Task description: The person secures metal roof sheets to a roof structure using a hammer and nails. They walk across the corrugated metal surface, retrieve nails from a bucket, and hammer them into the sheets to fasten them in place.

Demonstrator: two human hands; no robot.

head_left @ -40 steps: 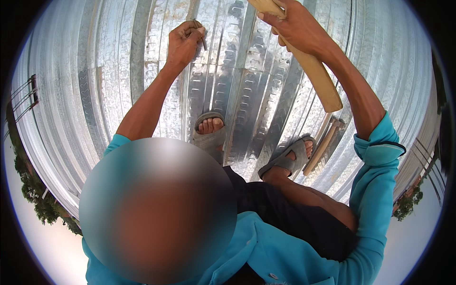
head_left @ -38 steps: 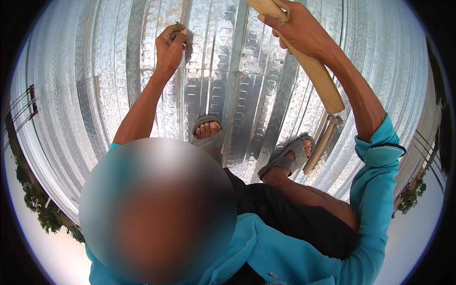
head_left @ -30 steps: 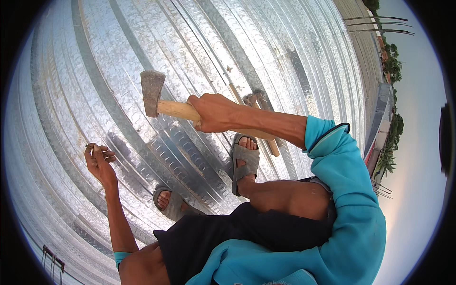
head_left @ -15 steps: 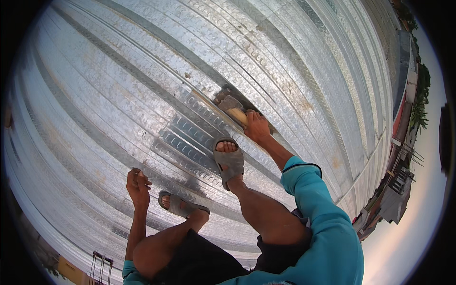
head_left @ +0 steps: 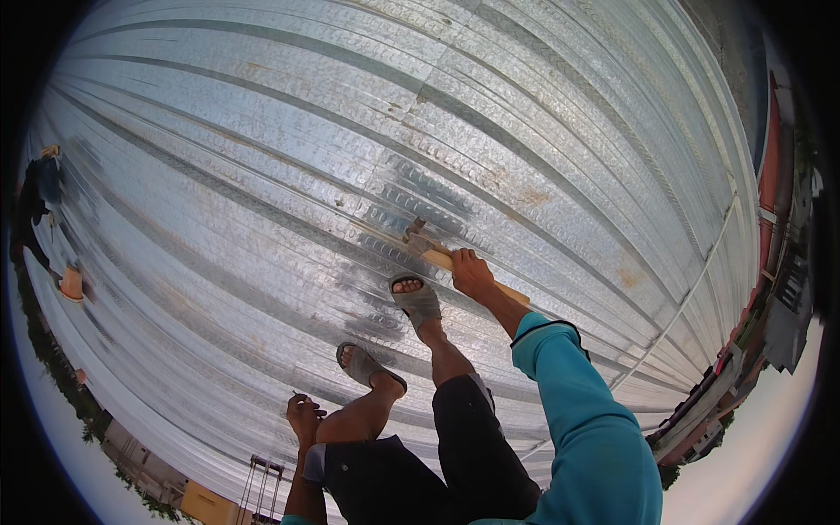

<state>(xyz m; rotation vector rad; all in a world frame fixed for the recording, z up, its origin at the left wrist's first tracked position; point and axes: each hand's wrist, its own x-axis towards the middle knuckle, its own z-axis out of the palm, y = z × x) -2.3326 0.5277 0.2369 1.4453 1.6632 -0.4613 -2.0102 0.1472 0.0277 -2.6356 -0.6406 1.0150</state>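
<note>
My right hand (head_left: 473, 276) is wrapped round the wooden handle of a hammer (head_left: 437, 257), close behind its grey metal head. The handle's free end sticks out past my wrist, and the head is over a rib of the ribbed metal sheeting (head_left: 262, 166). My left hand (head_left: 304, 418) hangs beside my left knee with its fingers curled; whatever may be in them is too small to make out. Both my feet, in grey sandals (head_left: 416, 300), stand on the sheeting, the right one just below the hammer.
Another person (head_left: 39, 197) in dark clothing is at the far left edge, with an orange bucket-like thing (head_left: 72, 283) nearby. A thin pale bar (head_left: 691, 297) crosses the ribs on the right. Rooftops and trees lie beyond the sheeting's edge; thin rods (head_left: 265, 479) rise at the lower left.
I have risen from a low crouch to a more upright stance. My hammer hand has lifted and turned, showing more of the handle. Another person has come into view at the left.
</note>
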